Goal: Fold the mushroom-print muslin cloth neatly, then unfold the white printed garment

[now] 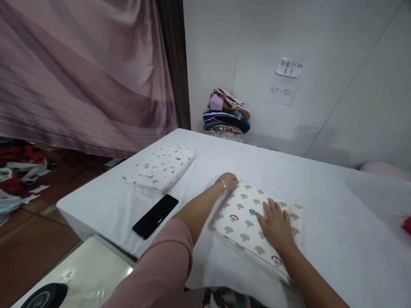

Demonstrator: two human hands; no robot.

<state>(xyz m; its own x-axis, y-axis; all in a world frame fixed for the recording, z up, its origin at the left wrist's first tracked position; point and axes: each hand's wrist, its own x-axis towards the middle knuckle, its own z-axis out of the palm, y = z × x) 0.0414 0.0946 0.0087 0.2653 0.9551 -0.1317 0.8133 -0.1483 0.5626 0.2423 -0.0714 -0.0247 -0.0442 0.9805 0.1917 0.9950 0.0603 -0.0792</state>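
Patterned cloth: right hand spread atop; left hand curled at edge, grip unclear.

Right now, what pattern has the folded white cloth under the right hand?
The folded white cloth has mostly grey mushrooms, seen best in the head view.

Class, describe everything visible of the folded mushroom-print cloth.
The mushroom-print cloth looks like white fabric with grey-brown mushrooms and a few coloured ones, including red and blue. Folded into a rectangle, layers showing at its near edge, it lies flat on the white table. The right hand rests spread on top; the left hand is at its far left corner, its grip unclear.
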